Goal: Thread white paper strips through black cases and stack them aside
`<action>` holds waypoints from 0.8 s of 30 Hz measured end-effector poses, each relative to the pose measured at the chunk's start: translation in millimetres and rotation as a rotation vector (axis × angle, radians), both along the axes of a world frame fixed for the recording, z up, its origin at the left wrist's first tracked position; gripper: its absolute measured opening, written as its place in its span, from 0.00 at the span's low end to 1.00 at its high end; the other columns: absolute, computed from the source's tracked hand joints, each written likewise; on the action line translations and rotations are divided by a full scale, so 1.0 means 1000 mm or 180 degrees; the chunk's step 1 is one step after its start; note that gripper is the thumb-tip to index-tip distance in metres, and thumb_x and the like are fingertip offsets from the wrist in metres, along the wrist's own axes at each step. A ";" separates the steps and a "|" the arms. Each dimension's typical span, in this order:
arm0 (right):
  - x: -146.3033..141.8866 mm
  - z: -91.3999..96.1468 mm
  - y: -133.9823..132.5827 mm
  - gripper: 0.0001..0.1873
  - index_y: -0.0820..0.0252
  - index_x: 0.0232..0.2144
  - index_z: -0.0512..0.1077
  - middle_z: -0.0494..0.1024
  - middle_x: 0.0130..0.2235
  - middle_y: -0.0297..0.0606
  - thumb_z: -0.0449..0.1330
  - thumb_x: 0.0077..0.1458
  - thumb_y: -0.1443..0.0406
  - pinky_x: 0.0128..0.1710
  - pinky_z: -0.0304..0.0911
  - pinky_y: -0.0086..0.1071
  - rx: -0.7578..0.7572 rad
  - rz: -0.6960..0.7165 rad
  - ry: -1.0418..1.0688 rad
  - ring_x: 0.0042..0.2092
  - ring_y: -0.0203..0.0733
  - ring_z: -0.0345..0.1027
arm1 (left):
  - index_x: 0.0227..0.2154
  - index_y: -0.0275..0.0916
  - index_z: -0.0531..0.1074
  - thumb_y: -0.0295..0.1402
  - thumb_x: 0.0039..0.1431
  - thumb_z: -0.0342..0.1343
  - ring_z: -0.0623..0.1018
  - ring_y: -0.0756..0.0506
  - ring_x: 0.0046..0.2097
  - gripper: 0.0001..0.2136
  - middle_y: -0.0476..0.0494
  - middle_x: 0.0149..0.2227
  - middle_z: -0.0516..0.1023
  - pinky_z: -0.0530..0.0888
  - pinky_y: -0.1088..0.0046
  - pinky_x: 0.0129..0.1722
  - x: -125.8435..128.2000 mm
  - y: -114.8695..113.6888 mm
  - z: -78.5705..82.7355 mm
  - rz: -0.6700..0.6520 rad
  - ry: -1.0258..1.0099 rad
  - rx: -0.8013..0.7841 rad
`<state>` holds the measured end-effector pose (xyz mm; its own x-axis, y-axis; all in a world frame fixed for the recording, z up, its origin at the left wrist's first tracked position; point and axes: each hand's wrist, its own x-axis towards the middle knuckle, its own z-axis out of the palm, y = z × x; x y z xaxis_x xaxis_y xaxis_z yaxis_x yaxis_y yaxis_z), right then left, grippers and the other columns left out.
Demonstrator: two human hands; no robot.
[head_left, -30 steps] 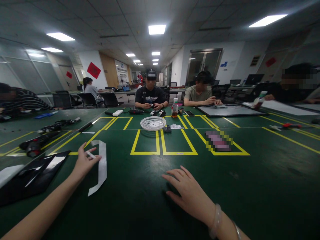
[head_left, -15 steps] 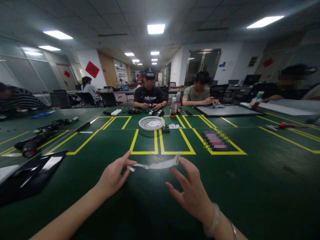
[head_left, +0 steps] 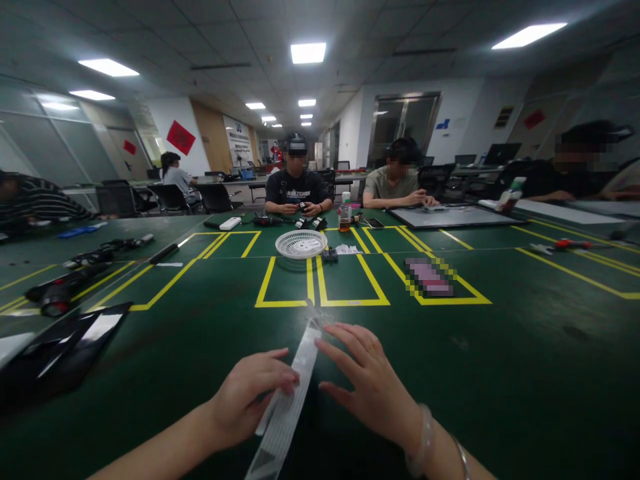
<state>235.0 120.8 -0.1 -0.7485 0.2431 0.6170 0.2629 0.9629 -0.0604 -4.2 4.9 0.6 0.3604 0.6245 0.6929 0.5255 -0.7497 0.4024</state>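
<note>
Behind the right hand (head_left: 373,390), the wrist wears a pale, translucent bangle (head_left: 424,435) and a thin silvery bracelet (head_left: 463,458); both forearms are bare.

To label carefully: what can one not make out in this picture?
- White strip: head view, its near end is cut off by the bottom edge.
- Left hand: head view, its fingers cover the strip, so gripping or only pressing is unclear.
- Pink thing on the green table: head view, pixelated blur hides it.

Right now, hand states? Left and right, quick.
Left hand: closed, pinching the white strip.
Right hand: open, fingers spread flat beside the strip's right edge, gripping nothing.
</note>
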 end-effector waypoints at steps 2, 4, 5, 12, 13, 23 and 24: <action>0.000 0.000 -0.001 0.31 0.51 0.62 0.60 0.64 0.63 0.41 0.62 0.57 0.65 0.61 0.52 0.48 -0.0063 0.0126 -0.0054 0.63 0.51 0.55 | 0.53 0.46 0.64 0.28 0.68 0.51 0.80 0.45 0.47 0.13 0.44 0.41 0.80 0.72 0.60 0.56 0.006 -0.003 0.001 -0.0186 -0.0099 -0.0077; 0.001 0.001 -0.002 0.28 0.49 0.60 0.61 0.65 0.62 0.39 0.60 0.58 0.67 0.61 0.50 0.48 -0.0139 0.0235 -0.0096 0.63 0.49 0.56 | 0.54 0.46 0.64 0.32 0.70 0.49 0.80 0.44 0.48 0.12 0.43 0.43 0.80 0.73 0.62 0.54 0.009 -0.003 0.001 -0.0356 -0.0137 -0.0144; 0.001 0.002 -0.002 0.26 0.49 0.59 0.63 0.66 0.62 0.37 0.59 0.59 0.68 0.61 0.50 0.47 -0.0198 0.0299 -0.0128 0.62 0.47 0.57 | 0.54 0.45 0.64 0.34 0.71 0.48 0.79 0.44 0.48 0.12 0.42 0.43 0.80 0.74 0.63 0.54 0.009 -0.002 0.000 -0.0424 -0.0150 -0.0152; 0.000 0.006 -0.003 0.18 0.53 0.51 0.65 0.77 0.47 0.34 0.57 0.59 0.70 0.64 0.43 0.42 -0.0920 0.0740 -0.0280 0.53 0.40 0.67 | 0.48 0.43 0.69 0.34 0.69 0.51 0.81 0.44 0.45 0.08 0.45 0.35 0.81 0.74 0.65 0.54 0.011 0.004 -0.001 -0.0252 -0.0191 0.0156; 0.000 0.006 -0.003 0.19 0.54 0.51 0.64 0.77 0.47 0.35 0.57 0.58 0.70 0.63 0.44 0.43 -0.0964 0.0790 -0.0279 0.52 0.41 0.67 | 0.48 0.42 0.70 0.34 0.69 0.51 0.81 0.44 0.44 0.08 0.44 0.34 0.81 0.74 0.66 0.53 0.011 0.004 -0.001 -0.0253 -0.0208 0.0170; 0.000 0.005 -0.007 0.16 0.56 0.46 0.66 0.73 0.42 0.38 0.56 0.55 0.73 0.43 0.57 0.38 -0.1000 0.0655 -0.0530 0.41 0.43 0.65 | 0.38 0.39 0.76 0.23 0.60 0.60 0.81 0.49 0.34 0.06 0.46 0.33 0.81 0.77 0.78 0.35 0.012 0.009 -0.007 0.0329 -0.0669 0.0119; 0.000 0.007 -0.008 0.17 0.56 0.46 0.66 0.73 0.42 0.38 0.56 0.54 0.73 0.43 0.57 0.38 -0.1047 0.0602 -0.0625 0.42 0.43 0.65 | 0.35 0.38 0.76 0.24 0.60 0.60 0.81 0.49 0.33 0.04 0.46 0.31 0.81 0.77 0.78 0.34 0.011 0.010 -0.008 0.0447 -0.0787 -0.0041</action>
<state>234.7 113.1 6.5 -0.8943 0.2503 0.3708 0.1207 0.9331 -0.3387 7.1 14.7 -7.9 0.0908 0.6658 0.7406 0.5085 -0.6704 0.5403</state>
